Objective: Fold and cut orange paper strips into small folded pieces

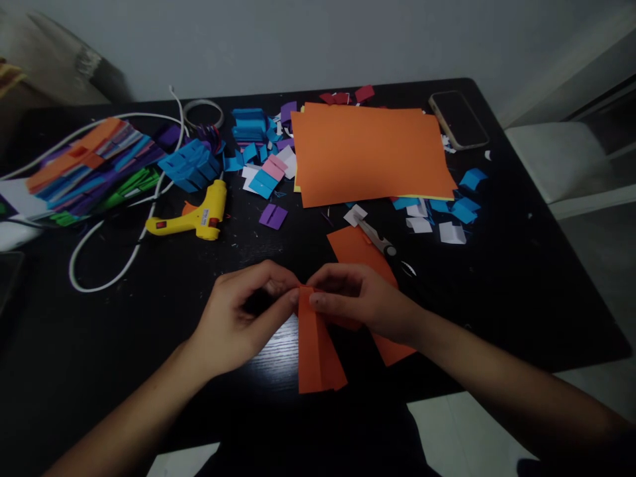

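A folded orange paper strip (318, 348) sits at lower centre of the frame, its top end pinched between both hands above the black table (521, 291). The left hand (238, 318) closes thumb and forefinger on the strip's upper left corner; the right hand (358, 298) clamps its fingers on the upper right, covering part of a second orange sheet (358, 248) that lies flat beneath it. Just beyond that sheet rest a pair of scissors (380, 242), close to the right hand. Further up, a stack of large orange paper (368, 152) fills the upper centre, ringed by blue, white, pink and purple paper scraps (268, 172). A phone (458, 119) lies at upper right. At centre left, a yellow glue gun (199, 215) rests with its white cord (114, 258) looping toward the near edge, beside a fan of multicoloured folded paper (94, 165) at upper left.
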Demonstrator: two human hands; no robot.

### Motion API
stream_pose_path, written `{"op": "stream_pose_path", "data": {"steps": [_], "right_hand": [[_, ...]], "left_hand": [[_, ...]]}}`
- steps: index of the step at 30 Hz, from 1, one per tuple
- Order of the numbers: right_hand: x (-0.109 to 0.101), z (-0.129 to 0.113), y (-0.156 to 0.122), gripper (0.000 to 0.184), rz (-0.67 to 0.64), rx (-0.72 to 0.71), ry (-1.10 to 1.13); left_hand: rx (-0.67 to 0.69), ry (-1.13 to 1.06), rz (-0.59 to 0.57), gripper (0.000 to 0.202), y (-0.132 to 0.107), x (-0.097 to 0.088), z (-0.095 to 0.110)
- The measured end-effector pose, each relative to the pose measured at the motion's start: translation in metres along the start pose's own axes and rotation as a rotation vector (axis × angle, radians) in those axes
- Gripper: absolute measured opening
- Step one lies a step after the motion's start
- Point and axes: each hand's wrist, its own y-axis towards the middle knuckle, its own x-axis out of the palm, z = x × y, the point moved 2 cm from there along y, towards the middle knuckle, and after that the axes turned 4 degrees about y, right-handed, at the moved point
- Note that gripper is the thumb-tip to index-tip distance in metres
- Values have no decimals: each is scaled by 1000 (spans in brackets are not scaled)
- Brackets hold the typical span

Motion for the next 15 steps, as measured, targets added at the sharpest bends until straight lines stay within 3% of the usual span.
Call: {"op": "stream_pose_path", "data": {"steps": [6,15], "right_hand": [[-4,-1,0,26,39,12,3],[-3,1,0,23,28,12,15]], "left_hand": [[-118,-190,-91,9,3,-3,1],[-19,-72,-77,8,2,-1,1]]}}
